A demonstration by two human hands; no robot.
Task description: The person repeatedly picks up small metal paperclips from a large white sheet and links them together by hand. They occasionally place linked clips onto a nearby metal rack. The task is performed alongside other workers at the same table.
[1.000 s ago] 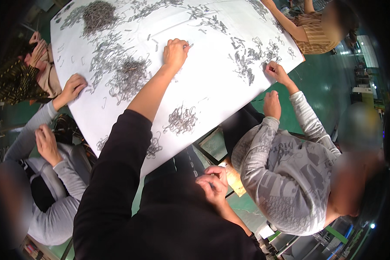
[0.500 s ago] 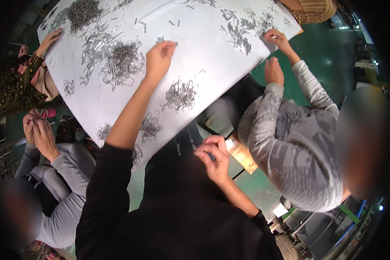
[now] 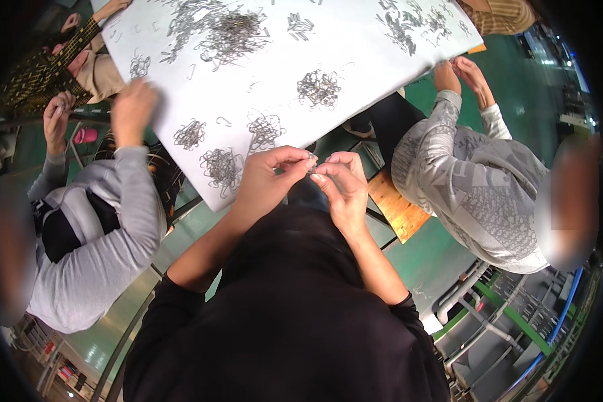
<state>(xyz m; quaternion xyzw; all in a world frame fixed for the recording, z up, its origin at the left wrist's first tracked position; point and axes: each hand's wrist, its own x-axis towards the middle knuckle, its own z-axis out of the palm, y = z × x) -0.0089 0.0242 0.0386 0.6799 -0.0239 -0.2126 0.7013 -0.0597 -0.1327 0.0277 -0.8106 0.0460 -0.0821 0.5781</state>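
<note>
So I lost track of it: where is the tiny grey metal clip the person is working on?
In the head view, the tiny grey metal clip sits centre frame, pinched between the left hand and right hand, just off the white sheet.

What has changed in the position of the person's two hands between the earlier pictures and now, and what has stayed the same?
The left hand, which reached out onto the white sheet-covered table among the heaps of small grey bent-wire clips, has drawn back to meet the right hand at the chest. Both now pinch something small between their fingertips, too small to identify. The wire heaps and the seated co-workers remain around the table.
</note>
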